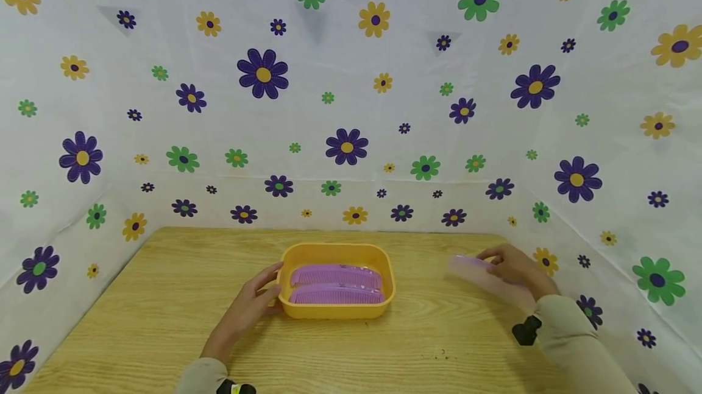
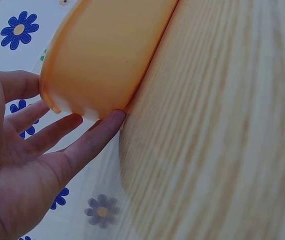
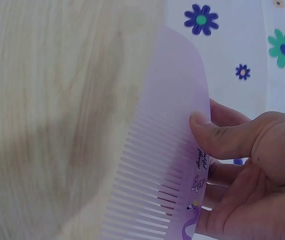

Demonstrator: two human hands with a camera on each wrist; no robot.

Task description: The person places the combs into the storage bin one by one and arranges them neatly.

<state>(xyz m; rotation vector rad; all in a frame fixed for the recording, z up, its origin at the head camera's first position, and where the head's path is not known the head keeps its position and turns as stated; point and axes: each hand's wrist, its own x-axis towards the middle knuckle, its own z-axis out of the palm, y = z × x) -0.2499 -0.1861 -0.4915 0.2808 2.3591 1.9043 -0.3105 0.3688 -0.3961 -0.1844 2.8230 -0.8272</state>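
Observation:
In the head view a yellow plastic basket (image 1: 336, 312) stands on the wooden table. Two purple combs lie inside it, a rear comb (image 1: 336, 273) and a front comb (image 1: 336, 293), roughly parallel. My left hand (image 1: 252, 304) touches the basket's left end from outside, its fingers mostly straight. In the left wrist view these fingers (image 2: 90, 142) rest against the wall of the basket (image 2: 107, 50). Off to the right, my right hand (image 1: 510, 266) holds another light purple comb (image 3: 167, 120), pinched along its spine between thumb and fingers. Printed lettering and small drawings mark that comb.
The wooden table (image 1: 417, 345) has a few dark specks (image 1: 445, 355) near its front right. White sheets with printed flowers (image 1: 351, 102) hang behind it and on both sides. The right hand is close to the right sheet.

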